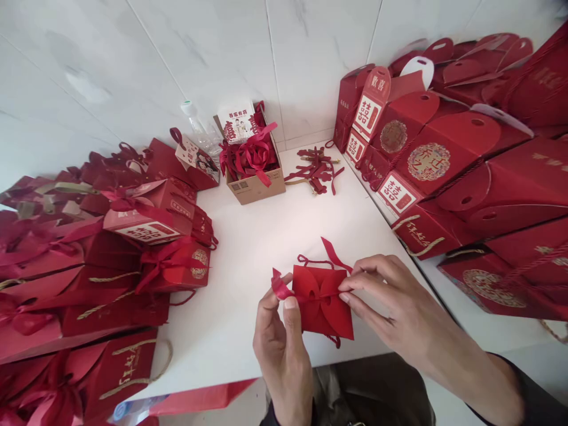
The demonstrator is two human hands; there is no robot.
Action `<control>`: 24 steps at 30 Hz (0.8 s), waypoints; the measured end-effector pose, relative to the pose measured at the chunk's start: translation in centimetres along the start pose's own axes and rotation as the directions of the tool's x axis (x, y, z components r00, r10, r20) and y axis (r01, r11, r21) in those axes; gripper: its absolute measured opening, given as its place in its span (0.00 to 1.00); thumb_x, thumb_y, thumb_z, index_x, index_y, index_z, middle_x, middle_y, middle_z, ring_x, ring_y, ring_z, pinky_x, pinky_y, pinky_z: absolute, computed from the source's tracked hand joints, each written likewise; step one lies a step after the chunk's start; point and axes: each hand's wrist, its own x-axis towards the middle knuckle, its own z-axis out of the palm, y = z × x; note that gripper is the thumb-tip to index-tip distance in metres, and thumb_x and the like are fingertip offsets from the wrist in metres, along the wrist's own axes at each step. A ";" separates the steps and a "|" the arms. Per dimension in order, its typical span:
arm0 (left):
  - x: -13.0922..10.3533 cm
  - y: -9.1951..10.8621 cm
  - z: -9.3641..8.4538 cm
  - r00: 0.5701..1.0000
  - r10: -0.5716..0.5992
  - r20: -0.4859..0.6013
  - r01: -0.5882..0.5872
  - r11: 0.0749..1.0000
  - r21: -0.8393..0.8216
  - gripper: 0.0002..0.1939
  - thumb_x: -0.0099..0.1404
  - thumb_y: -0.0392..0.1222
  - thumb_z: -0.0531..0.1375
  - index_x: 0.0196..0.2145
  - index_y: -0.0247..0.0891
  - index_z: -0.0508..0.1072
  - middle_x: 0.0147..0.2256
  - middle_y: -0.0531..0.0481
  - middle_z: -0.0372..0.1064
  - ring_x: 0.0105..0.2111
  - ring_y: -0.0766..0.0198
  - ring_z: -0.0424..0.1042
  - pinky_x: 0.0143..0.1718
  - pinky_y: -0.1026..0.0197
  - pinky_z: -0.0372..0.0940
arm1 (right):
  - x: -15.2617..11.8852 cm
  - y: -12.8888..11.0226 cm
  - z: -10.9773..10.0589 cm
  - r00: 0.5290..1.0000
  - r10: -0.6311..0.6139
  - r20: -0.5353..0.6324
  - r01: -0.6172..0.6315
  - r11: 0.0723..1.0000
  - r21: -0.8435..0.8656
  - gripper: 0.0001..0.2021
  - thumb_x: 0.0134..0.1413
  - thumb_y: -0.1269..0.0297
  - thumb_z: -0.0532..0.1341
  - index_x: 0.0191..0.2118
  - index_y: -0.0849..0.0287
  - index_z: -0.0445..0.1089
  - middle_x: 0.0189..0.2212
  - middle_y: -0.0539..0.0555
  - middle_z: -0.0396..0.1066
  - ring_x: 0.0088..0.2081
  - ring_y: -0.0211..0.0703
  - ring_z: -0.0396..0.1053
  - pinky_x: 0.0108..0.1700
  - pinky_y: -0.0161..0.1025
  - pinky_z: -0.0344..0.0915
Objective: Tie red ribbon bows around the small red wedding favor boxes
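While my left hand [288,349] pinches the red ribbon [280,285] between thumb and finger, my right hand [390,302] grips it at the other side, so the 2 hands are closed on that ribbon across the small red box [320,319]. That box sits at lower center of the frame, its curved flaps folded over the top, and I cannot tell what it holds. Near the upper center, an open cardboard box [261,190] on the white table [231,236] holds a tangle of loose ribbons [255,158] and a printed card [237,121] standing at its back. Just left of it is a clear bottle [202,135]; to its right lies a pile of dark red strips [316,168]. Ribbon-tied boxes [106,254] crowd the left of the frame, and stacked handled boxes [448,148] fill the right, their contents hidden from me.
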 end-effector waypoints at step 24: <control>2.3 3.3 -0.8 0.909 0.133 0.396 -0.296 0.874 0.385 0.08 0.71 0.45 0.59 0.44 0.43 0.75 0.41 0.49 0.74 0.41 0.60 0.71 0.44 0.59 0.64 | 0.1 0.7 -1.8 0.994 -0.081 0.076 0.088 0.993 -0.085 0.06 0.72 0.70 0.54 0.47 0.55 0.68 0.39 0.54 0.70 0.42 0.50 0.70 0.44 0.48 0.68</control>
